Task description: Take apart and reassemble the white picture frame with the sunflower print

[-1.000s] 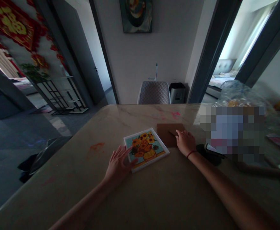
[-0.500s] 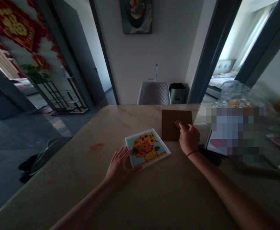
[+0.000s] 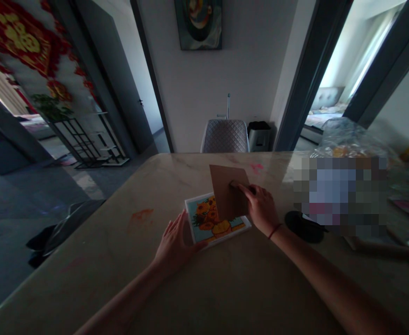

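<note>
Left hand: spread open, thumb along the near edge of the picture, fingers by its left edge.
Right hand: I see it grasping the brown board near the middle; a red cord rings the wrist.
Picture: flat on the table, sunflowers inside a white rim.
Board: tilted over the picture's far right part; from here I cannot tell whether they touch.
Table: pale and veined, dim at my end, with an orange smear left of the picture and a pink one beyond the board.
Right side: a black thing just beside the forearm, then a blurred patch I cannot read, clear wrap behind it.
Floor: grey and shiny, a dark bundle by the table's left edge.
Chair: quilted, at the far edge, a bin to its right.
Rack: dark bars, a plant above.
Wall: plain, a dark painting hung high.
Right doorway: a bed shows through.
</note>
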{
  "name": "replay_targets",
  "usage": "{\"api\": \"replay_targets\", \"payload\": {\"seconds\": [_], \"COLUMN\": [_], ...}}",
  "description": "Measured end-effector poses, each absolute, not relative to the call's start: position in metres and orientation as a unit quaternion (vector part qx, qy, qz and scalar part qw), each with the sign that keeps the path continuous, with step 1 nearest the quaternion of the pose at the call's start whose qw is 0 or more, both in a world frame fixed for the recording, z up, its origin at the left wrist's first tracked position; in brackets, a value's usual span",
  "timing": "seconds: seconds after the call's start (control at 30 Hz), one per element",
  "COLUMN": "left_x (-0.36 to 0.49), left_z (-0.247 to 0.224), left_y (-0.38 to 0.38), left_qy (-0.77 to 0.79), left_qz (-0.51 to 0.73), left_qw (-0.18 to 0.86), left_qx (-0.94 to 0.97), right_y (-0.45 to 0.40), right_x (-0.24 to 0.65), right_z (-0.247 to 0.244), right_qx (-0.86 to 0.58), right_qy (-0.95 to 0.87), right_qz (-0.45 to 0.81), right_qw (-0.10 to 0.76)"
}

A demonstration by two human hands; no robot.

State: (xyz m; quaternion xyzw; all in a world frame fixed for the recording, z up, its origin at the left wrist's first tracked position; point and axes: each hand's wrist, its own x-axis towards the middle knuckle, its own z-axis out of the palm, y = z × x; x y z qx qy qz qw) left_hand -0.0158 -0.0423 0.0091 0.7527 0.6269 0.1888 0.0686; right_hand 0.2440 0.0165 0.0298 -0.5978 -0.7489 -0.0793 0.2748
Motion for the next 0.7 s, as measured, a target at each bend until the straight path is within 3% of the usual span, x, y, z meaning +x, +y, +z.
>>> {"api": "replay_targets", "payload": {"seconds": [0.13, 0.4, 0.7], "left_x": [-0.015, -0.016, -0.014], "left_z": [0.01, 0.011, 0.011], "left_y": [-0.043, -0.044, -0.046], "left_qy": [0.607, 0.594, 0.568], "left_qz": [0.185, 0.133, 0.097], "left_qw": [0.066, 0.064, 0.045], "left_qx": [0.77, 0.791, 0.816], "right_y": [0.019, 0.033, 0.025], "right_x": [0.242, 0.257, 0.27], "right_z": [0.028, 0.021, 0.046], "right_qx": [-0.559, -0.514, -0.602], "right_qy": [-0.77, -0.688, -0.726], "right_qz": [-0.003, 0.206, 0.028], "right_qw": [0.309, 0.469, 0.332]}}
